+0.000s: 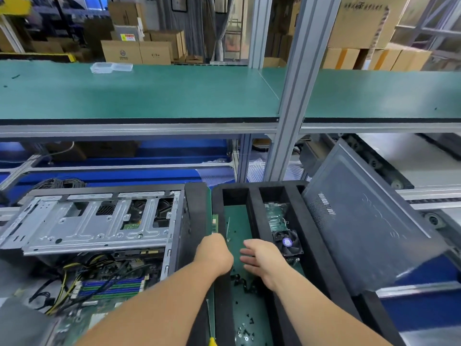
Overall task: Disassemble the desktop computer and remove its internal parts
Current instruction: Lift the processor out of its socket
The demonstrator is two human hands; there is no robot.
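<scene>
The open desktop case [94, 221] lies on its side at the left, with its drive cage, cables and motherboard with memory slots [112, 287] showing. A black foam tray [254, 211] stands to its right. My left hand [215, 250] grips a green memory stick [214, 223] standing on edge at the tray's left wall. My right hand [262, 258] hovers with straight fingers over the tray's left compartment. A green board with a black cooler fan [287, 242] lies in the right compartment.
The case's grey side panel [369, 236] leans against the tray at the right. Several small black screws [245, 330] lie on the green mat inside the tray. A green shelf [149, 96] runs overhead with an upright aluminium post [289, 116]. A yellow tool handle [212, 342] pokes in at the bottom.
</scene>
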